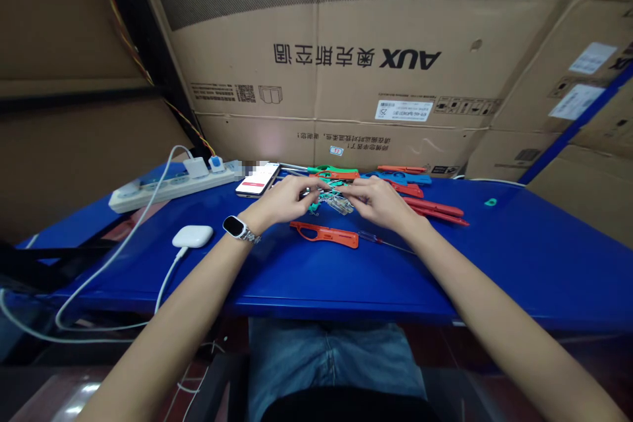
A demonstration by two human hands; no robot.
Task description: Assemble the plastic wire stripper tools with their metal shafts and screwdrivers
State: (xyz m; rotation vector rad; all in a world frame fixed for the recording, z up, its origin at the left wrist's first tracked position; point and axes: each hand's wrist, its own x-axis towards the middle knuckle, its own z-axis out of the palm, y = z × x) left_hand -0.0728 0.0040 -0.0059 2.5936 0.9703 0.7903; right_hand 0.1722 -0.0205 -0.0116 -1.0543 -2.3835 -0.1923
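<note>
My left hand [289, 198], with a watch [237, 228] at its wrist, reaches over a pile of small parts, its thumb and fingertips curled close together. Facing it, my right hand [376, 199] has its fingers pinched at the pile's right side. Whatever lies between the fingertips is too small to make out. Below the fingers are clear plastic pieces [341, 204] and small green bits. An orange long-nosed lighter casing [324, 235] lies in front of the hands. Beside it is a screwdriver [370, 237] with a clear handle, its shaft partly behind my right forearm.
Red casings [438, 209], blue casings [413, 178] and a green casing [329, 169] lie around the pile. Left are a phone [258, 179], a power strip [173, 190] and a white earbud case [192, 236] with a cable. Cardboard [346, 92] stands behind the blue table [534, 257].
</note>
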